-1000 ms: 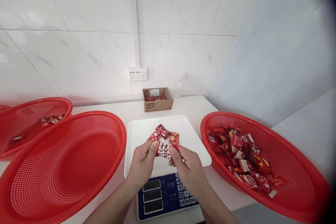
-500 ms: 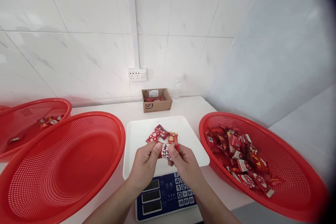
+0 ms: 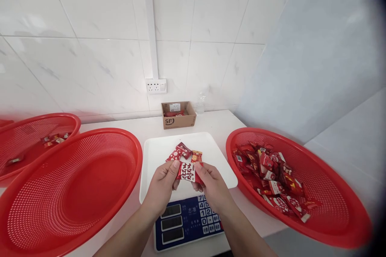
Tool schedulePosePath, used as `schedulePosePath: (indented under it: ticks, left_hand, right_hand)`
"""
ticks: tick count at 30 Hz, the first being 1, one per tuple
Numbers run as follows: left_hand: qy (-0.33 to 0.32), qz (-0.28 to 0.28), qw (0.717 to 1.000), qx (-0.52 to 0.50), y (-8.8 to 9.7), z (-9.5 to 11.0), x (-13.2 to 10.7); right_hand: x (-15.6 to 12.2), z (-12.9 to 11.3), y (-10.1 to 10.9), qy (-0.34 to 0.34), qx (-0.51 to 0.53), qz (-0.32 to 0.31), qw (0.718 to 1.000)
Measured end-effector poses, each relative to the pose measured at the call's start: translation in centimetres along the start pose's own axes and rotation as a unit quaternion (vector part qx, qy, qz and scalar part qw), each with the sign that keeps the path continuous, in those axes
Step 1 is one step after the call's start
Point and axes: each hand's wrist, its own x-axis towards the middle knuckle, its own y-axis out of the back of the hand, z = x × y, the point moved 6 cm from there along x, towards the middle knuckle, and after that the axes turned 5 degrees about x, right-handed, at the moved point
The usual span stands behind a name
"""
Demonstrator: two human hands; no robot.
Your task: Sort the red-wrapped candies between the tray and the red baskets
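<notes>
Above the scale [image 3: 193,225], the left hand [image 3: 162,182] and right hand [image 3: 214,184] grip opposite ends of one packet [image 3: 187,172] (whether its wrapper is sealed is unclear). Handling seems early: a few loose packets [image 3: 184,150] lie on the scale's pan [image 3: 215,164], many others [image 3: 274,186] in the basket [image 3: 337,204] to its right.

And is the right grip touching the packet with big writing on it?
Touching: the head view shows the right grip with its thumb over the right end of the packet.

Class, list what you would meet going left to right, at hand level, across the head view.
Front left red basket, left hand, held red-and-white packet, right hand, right red basket.
</notes>
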Motion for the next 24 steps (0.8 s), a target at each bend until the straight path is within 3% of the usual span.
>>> schedulePosePath:
  ticks: [4,9,16,24]
  left_hand:
    - [0.013,0.003,1.0,-0.012,0.0,-0.2,-0.1]
    - [-0.001,-0.015,1.0,0.022,-0.1,0.5,-0.3]
    - [-0.018,-0.005,0.997,0.076,0.2,0.9,-0.6]
    - [-0.044,0.006,0.996,0.083,0.5,1.3,-0.3]
  right_hand:
    - [0.1,0.5,0.1,-0.017,0.021,0.0,1.0]
    - [-0.2,-1.2,0.4,0.058,-0.077,0.045,0.994]
    - [-0.5,-1.4,-0.1,0.063,-0.082,-0.016,0.994]
    - [-0.6,-1.7,0.4,0.082,-0.132,0.001,0.988]
